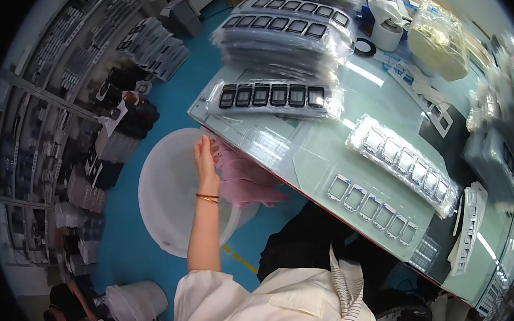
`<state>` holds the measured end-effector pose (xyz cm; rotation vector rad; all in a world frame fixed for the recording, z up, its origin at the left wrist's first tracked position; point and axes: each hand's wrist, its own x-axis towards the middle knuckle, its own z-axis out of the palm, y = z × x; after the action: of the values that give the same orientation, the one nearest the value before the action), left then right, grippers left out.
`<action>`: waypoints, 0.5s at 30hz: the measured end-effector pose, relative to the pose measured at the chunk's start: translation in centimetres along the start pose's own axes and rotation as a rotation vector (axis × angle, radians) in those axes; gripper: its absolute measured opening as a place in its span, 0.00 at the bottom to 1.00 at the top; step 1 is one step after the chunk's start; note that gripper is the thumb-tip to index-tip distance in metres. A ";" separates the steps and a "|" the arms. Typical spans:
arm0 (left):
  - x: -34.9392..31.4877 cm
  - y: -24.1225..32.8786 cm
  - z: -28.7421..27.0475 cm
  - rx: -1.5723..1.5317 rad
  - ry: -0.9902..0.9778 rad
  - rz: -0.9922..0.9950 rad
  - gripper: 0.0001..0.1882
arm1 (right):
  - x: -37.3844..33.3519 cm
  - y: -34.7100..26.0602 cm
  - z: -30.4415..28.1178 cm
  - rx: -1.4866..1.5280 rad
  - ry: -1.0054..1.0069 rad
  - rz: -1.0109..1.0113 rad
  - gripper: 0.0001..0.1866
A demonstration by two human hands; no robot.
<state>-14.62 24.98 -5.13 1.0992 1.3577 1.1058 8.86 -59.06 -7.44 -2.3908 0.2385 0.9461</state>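
Observation:
My left hand (204, 155) reaches out over a large round white tub (166, 195), near the table's left edge. Its fingers are bent and close together; what they hold, if anything, is hidden. Right beside the fingers hangs crumpled pink sheet material (243, 176), between the tub's rim and the table edge. I cannot tell whether the hand grips it. Two thin bands (207, 197) circle the left wrist. My right hand is not in view. On the table (299, 157) lie a row of pale rectangular frames (372, 209) and a clear-wrapped strip of white-edged frames (402, 161).
Clear-bagged trays of black frames (280, 29) are stacked high at the table's far side, with one tray (270, 95) in front. A tape roll (364, 47) and a yellowish plastic bag (438, 40) lie beyond. Loaded shelves (42, 111) line the left. Another person (69, 311) is at lower left.

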 end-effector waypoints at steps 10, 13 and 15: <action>0.9 -1.4 0.4 0.060 -0.230 -0.048 0.17 | -6.2 -9.1 0.5 -0.286 0.022 -0.150 0.23; -0.6 0.0 0.2 0.065 -0.198 0.165 0.11 | -8.0 -26.4 1.3 -0.071 -0.198 -0.622 0.11; -2.2 2.4 1.1 -0.026 -0.206 0.320 0.09 | -8.6 -32.4 1.3 -0.173 -0.263 -0.852 0.12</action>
<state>-13.27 23.30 -2.46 1.4040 1.0268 1.1963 13.21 -31.71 11.53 -2.1305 -0.9180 0.8457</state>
